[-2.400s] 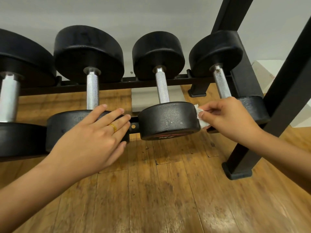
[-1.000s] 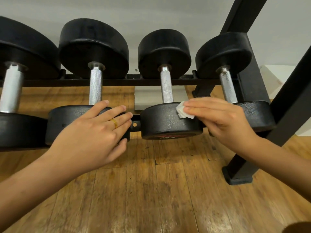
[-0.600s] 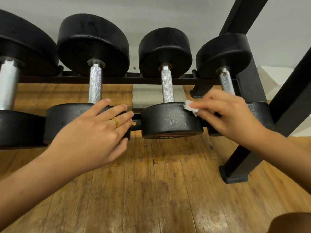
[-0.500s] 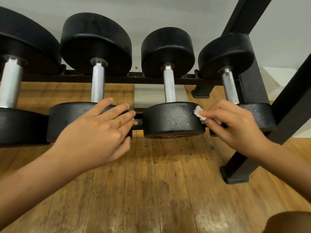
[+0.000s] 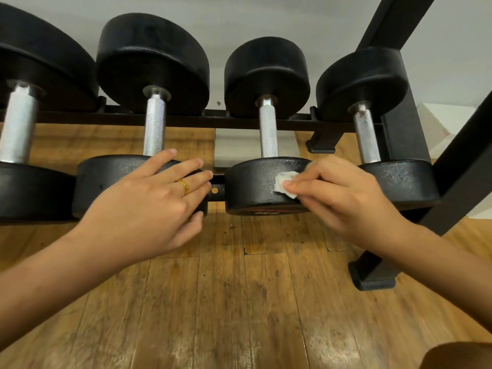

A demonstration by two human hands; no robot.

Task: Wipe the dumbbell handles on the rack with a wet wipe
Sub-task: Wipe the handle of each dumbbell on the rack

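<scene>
All 4 dumbbell heads (image 5: 151,62) are matte black with a faint grainy speckle. Their handles (image 5: 154,126) are bright silver with a fine cross-hatched knurl; the rightmost handle (image 5: 367,134) has dark brownish flecks near its top. A red marking (image 5: 263,210) edges the near face of the 3rd dumbbell. The rack (image 5: 458,166) is plain black. The wet wipe (image 5: 283,183) is white. A gold ring (image 5: 184,187) sits on the left hand (image 5: 149,206). The floor (image 5: 239,302) is honey-brown planks with dark grain and scuffs. The wall (image 5: 266,14) is pale grey.
</scene>
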